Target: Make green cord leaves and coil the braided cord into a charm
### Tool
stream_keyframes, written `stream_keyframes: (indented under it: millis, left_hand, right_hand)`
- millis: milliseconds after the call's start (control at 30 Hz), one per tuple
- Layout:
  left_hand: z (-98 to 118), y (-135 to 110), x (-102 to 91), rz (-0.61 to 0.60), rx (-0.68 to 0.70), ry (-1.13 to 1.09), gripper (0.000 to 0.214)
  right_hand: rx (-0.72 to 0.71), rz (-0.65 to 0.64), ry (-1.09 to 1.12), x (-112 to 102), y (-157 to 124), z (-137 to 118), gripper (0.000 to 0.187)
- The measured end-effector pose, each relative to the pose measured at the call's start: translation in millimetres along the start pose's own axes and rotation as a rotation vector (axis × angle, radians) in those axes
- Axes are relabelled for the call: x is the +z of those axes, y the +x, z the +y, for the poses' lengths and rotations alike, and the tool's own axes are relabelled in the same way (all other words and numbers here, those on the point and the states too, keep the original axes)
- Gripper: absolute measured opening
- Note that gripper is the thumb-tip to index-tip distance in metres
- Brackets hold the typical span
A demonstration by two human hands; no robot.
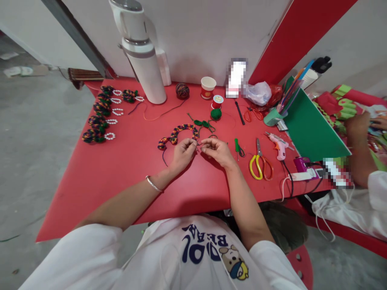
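While pinched shut on it, both hands' grip [198, 146] at the yarn-wrapped headband's [178, 132] right end.

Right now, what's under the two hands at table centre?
Under the left hand and right hand lies the bare red table. A yarn-wrapped headband arcs just behind them, its end meeting the fingers. Whatever the fingertips pinch is covered; I can't tell.

A tall white flask [142, 48] is standing at the far edge of the red table [121, 173], with finished yarn-and-pearl pieces [101, 117] lying in rows to its left. Yellow-handled scissors [260, 163] and a pink glue gun [278, 146] are lying to the right, while a paper cup [208, 87] is sitting far back.
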State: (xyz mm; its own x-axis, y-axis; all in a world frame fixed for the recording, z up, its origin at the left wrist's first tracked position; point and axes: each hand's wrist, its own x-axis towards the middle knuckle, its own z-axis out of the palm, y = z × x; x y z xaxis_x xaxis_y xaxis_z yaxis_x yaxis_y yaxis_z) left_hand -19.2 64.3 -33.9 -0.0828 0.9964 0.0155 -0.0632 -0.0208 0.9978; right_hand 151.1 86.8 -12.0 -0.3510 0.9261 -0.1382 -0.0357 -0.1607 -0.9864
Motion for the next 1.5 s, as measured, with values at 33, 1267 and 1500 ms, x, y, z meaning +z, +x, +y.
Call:
stream_keyframes:
  millis: [33,1267,1500]
  left_hand:
    - [1,0,0.2,-0.005,0.002,-0.004,0.022]
    - [3,0,1.3,-0.062,-0.09,-0.179,0.037]
    - [4,-6,0.0,-0.046,0.028,0.01,0.032]
  right_hand:
    - [0.001,0.006,0.001,0,0,0,0.035]
    - [0.051,-0.106,0.252,23,2,13,0.042]
    - [0.15,-0.056,0.207,23,5,12,0.046]
